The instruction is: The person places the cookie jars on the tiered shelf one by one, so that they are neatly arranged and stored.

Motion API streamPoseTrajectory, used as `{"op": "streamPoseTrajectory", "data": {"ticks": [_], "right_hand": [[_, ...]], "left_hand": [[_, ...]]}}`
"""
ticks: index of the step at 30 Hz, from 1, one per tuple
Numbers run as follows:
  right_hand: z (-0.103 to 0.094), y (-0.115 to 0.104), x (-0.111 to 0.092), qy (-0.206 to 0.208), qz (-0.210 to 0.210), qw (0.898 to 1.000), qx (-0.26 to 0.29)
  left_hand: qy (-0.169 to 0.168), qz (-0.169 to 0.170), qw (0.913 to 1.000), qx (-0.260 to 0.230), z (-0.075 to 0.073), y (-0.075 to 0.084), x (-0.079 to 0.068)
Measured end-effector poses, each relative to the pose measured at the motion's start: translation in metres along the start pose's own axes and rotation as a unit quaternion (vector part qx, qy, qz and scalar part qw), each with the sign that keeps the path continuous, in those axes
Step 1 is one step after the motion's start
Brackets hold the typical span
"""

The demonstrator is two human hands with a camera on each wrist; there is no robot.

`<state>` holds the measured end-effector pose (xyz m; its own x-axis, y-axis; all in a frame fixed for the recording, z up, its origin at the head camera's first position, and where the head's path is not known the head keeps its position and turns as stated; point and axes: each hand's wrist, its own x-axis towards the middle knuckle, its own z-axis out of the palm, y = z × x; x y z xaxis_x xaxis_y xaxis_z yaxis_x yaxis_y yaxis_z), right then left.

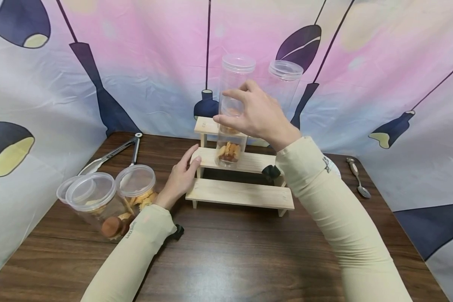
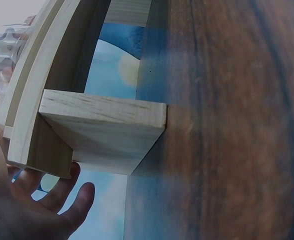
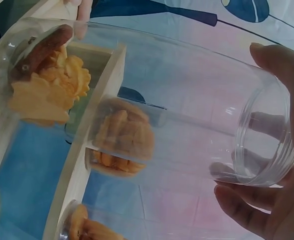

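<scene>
A clear jar (image 1: 225, 161) with cookies in its base stands on the middle step of a three-tier wooden stand (image 1: 241, 192). My right hand (image 1: 258, 111) grips this jar around its upper end; in the right wrist view the thumb and fingers curl about the ringed rim (image 3: 267, 145). At the stand's left side, my left hand (image 1: 181, 175) rests on the end of the middle step, thumb at the front. Its fingers (image 2: 62, 192) look loosely bent beside the board in the left wrist view. Two similar jars, one left (image 1: 238, 67) and one right (image 1: 285, 73), are on the top step, partly hidden by my right hand.
Several lidded cookie jars (image 1: 92, 191) stand left, near my left forearm. Metal tongs (image 1: 113, 154) lie behind them. A spoon (image 1: 358, 180) lies at the far right. Something white (image 1: 334, 167) shows partly behind my right sleeve. A patterned cloth (image 1: 166, 84) hangs behind the table.
</scene>
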<state>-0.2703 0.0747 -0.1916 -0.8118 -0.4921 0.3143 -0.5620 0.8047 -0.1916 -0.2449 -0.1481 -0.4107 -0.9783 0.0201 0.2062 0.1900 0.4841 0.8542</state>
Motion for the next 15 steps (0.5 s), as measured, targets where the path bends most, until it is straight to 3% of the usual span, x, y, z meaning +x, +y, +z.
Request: {"op": "streamPoseTrajectory", "data": {"ticks": [15], "right_hand": [[0.0062,0.0040,-0.0052,0.037,0.001,0.999,0.011]], "left_hand": [[-0.005,-0.005,1.0000,-0.002,-0.0009,0.0026,-0.0014]]}}
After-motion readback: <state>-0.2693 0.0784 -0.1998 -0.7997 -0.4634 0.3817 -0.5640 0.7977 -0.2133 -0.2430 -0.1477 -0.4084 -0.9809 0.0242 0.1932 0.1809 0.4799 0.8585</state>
